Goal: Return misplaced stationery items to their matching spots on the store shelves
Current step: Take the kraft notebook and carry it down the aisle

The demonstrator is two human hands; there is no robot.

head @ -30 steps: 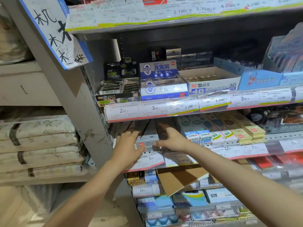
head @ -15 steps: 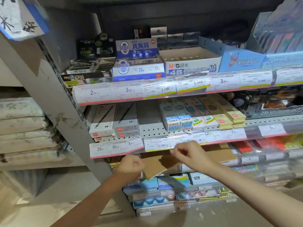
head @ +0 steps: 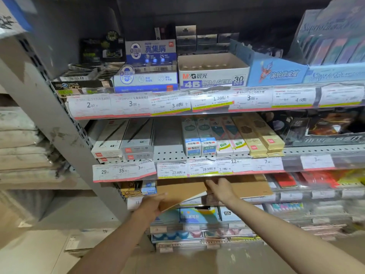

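A flat brown kraft-covered notebook (head: 180, 191) sticks out at a tilt from the third shelf down, under the price-tag rail (head: 124, 172). My left hand (head: 153, 205) grips its lower left corner from below. My right hand (head: 222, 189) lies on the notebook's right edge, fingers spread and reaching into the shelf, next to another brown notebook (head: 250, 186) lying flat there. Above, grey and white pencil boxes (head: 126, 143) sit at the left of the second shelf.
The top shelf carries eraser boxes, among them a white 4B eraser carton (head: 213, 75) and a blue carton (head: 276, 73). Small pencil boxes (head: 199, 143) and yellow boxes (head: 262, 139) fill the second shelf. A grey slanted upright (head: 59, 127) borders the left. Lower shelves hold colourful packs (head: 194, 215).
Both hands dropped from the pencil boxes on the second shelf to the shelf below. The left hand has taken hold of the brown notebook and the right hand has opened onto it.
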